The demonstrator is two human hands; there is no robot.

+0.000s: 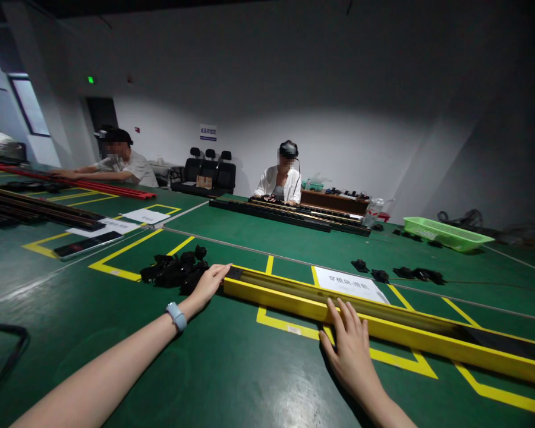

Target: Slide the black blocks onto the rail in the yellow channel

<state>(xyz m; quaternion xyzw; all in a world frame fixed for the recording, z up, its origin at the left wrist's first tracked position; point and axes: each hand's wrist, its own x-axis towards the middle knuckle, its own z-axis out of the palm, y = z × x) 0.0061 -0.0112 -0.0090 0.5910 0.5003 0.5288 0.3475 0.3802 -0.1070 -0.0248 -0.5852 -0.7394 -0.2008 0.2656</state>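
A long yellow rail (294,303) with a dark channel along its top lies across the green table, running out of view at the right. At its left end, my left hand (208,284) has its fingers closed on the end by a small black end piece (235,273); the thumb is hidden. My right hand (351,342) is open, fingers stretched out and fingertips resting against the rail's near side. Just left of my left hand sits a pile of small black parts (173,268), partly behind that hand. A white paper label (350,284) lies behind the rail.
Yellow tape marks the green table (249,368). Several black parts (419,274) and a light green basket (446,234) are at the far right. Dark rails (289,215) lie before a co-worker (282,178). A phone (88,245) and red rails (116,188) are left.
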